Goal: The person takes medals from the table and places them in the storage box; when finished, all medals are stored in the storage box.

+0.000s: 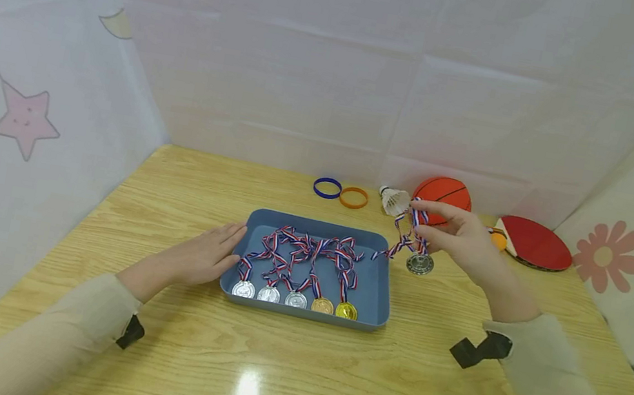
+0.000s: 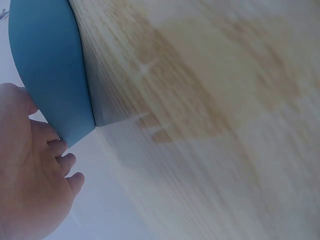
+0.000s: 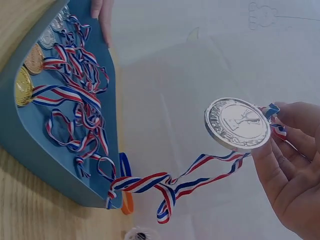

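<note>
A blue-grey tray [image 1: 303,317] on the table holds several medals, silver ones at the left, then a bronze-coloured medal [image 1: 322,305] and a gold medal [image 1: 347,310], their striped ribbons [image 1: 308,248] tangled behind them. My left hand [image 1: 203,252] rests against the tray's left side with fingers extended; the left wrist view shows the fingertips by the tray wall [image 2: 50,65]. Right of the tray, my right hand [image 1: 463,243] pinches the red, white and blue ribbon of a silver medal [image 3: 237,124], which hangs below the fingers. That ribbon's tail reaches over the tray's right rim.
Behind the tray lie a blue wristband [image 1: 327,188] and an orange wristband [image 1: 353,198]. A shuttlecock [image 1: 395,201] and a small basketball [image 1: 444,192] stand behind my right hand. Farther right are a red table tennis paddle [image 1: 536,243] and an orange ball [image 1: 498,240]. Cloth walls enclose the table.
</note>
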`<state>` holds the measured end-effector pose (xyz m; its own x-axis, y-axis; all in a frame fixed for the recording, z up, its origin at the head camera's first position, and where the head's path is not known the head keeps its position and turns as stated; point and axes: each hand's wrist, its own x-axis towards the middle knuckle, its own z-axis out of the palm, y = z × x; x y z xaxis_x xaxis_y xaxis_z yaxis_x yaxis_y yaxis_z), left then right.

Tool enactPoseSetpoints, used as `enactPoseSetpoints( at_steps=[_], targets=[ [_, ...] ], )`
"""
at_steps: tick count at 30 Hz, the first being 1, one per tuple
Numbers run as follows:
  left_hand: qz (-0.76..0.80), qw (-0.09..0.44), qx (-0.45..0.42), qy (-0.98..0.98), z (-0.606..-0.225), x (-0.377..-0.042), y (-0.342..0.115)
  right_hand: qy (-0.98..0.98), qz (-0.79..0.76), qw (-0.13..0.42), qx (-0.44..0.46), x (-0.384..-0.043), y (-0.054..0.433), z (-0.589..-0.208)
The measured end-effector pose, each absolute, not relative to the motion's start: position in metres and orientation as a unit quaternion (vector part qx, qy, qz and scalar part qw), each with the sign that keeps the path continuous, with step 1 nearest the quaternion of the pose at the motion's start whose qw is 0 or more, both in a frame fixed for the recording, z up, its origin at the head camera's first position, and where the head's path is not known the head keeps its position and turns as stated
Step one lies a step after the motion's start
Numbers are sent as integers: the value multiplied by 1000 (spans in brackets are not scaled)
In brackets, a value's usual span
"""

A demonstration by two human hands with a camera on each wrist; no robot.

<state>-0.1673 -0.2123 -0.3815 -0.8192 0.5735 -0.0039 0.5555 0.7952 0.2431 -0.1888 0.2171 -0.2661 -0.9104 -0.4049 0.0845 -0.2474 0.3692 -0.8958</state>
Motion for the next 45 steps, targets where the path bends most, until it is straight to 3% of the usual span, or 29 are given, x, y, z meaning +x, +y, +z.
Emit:
enactPoseSetpoints(
  at_steps=[9, 19, 45],
  targets=[
    [112, 49, 296, 947, -384, -168, -213, 816, -524, 121, -213, -196, 195, -283],
    [109, 49, 294, 948, -384, -169, -213, 832, -507, 72, -215, -195, 186, -262],
    [111, 47, 297, 947, -383, -168, -213, 817, -515, 162, -201, -206, 182, -313]
  ],
)
